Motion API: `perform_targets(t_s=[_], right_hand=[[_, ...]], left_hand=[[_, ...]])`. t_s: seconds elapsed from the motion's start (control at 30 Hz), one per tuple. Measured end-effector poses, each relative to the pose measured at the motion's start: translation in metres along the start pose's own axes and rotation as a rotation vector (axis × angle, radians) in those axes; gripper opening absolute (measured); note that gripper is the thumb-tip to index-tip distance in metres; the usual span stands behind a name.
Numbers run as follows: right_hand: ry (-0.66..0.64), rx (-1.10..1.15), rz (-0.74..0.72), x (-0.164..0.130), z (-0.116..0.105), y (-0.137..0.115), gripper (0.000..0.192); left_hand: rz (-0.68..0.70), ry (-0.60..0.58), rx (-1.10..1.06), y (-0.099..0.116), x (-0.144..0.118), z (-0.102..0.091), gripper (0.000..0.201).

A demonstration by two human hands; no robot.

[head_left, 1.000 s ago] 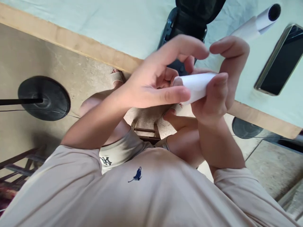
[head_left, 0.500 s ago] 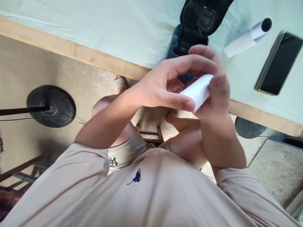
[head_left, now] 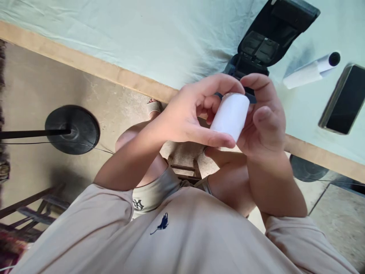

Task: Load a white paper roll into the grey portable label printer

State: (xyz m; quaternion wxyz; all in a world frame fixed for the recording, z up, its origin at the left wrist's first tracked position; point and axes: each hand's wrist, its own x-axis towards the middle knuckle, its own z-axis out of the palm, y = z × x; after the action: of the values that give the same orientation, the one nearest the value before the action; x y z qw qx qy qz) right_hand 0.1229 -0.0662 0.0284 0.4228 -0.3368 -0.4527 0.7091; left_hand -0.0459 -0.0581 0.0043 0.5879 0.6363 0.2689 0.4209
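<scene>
1. Left hand (head_left: 188,118) and right hand (head_left: 264,121): fingers (head_left: 216,141) closed around a white paper roll (head_left: 230,116), held upright between both palms.
2. Just beyond the fingertips: open black device (head_left: 268,42) on the desk (head_left: 142,38); right of it, a second roll (head_left: 310,71); phone (head_left: 343,101).

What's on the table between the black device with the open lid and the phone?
In the head view, a rolled white paper tube lies between the black device and the phone.
</scene>
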Motion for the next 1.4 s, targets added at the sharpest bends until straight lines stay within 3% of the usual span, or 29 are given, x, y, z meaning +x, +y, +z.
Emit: perform_targets(t_s=[0.17, 0.4, 0.47, 0.57, 0.67, 0.73, 0.83, 0.97, 1.03, 1.1, 1.2, 1.27, 1.4], right_hand=[[0.039, -0.061, 0.078, 0.005, 0.004, 0.002, 0.041], [0.057, 0.073, -0.074, 0.01, 0.011, 0.0, 0.036], [0.038, 0.022, -0.121, 0.01, 0.013, 0.001, 0.031], [0.138, -0.398, -0.309, 0.007, 0.015, 0.003, 0.022], [0.302, -0.844, -0.607, 0.005, 0.013, 0.004, 0.031], [0.232, -1.034, -0.746, 0.006, 0.008, 0.005, 0.041], [0.124, -1.214, -0.873, 0.009, 0.001, 0.008, 0.044], [0.233, -1.128, -0.89, 0.01, -0.006, 0.01, 0.031], [0.224, -1.069, -0.882, 0.009, -0.009, 0.006, 0.03], [0.232, -1.011, -0.915, 0.01, -0.014, 0.001, 0.034], [0.36, -0.892, -0.916, 0.018, -0.026, -0.003, 0.027], [0.434, -0.817, -0.848, 0.026, -0.035, 0.001, 0.018], [0.473, -0.724, -0.703, 0.038, -0.048, 0.019, 0.032]], left_hand=[[0.03, 0.029, -0.186, 0.001, -0.004, -0.005, 0.056], [0.074, -0.054, -0.315, -0.007, -0.005, -0.013, 0.059], [0.083, -0.06, -0.377, -0.008, -0.002, -0.012, 0.055], [0.131, 0.03, -0.487, -0.008, 0.002, -0.011, 0.041], [0.108, 0.043, -0.479, -0.006, 0.006, -0.011, 0.035], [0.058, 0.004, -0.47, -0.006, 0.008, -0.009, 0.033], [0.017, 0.041, -0.465, -0.008, 0.012, -0.003, 0.034], [0.063, 0.091, -0.389, -0.008, 0.019, 0.007, 0.035], [0.083, 0.156, -0.307, -0.004, 0.021, 0.009, 0.039], [0.04, 0.221, -0.215, 0.001, 0.02, 0.01, 0.047], [-0.079, 0.217, -0.159, 0.005, 0.017, 0.009, 0.048], [-0.095, 0.208, -0.15, 0.002, 0.02, 0.01, 0.044], [-0.048, 0.314, -0.041, -0.024, 0.04, 0.014, 0.035]])
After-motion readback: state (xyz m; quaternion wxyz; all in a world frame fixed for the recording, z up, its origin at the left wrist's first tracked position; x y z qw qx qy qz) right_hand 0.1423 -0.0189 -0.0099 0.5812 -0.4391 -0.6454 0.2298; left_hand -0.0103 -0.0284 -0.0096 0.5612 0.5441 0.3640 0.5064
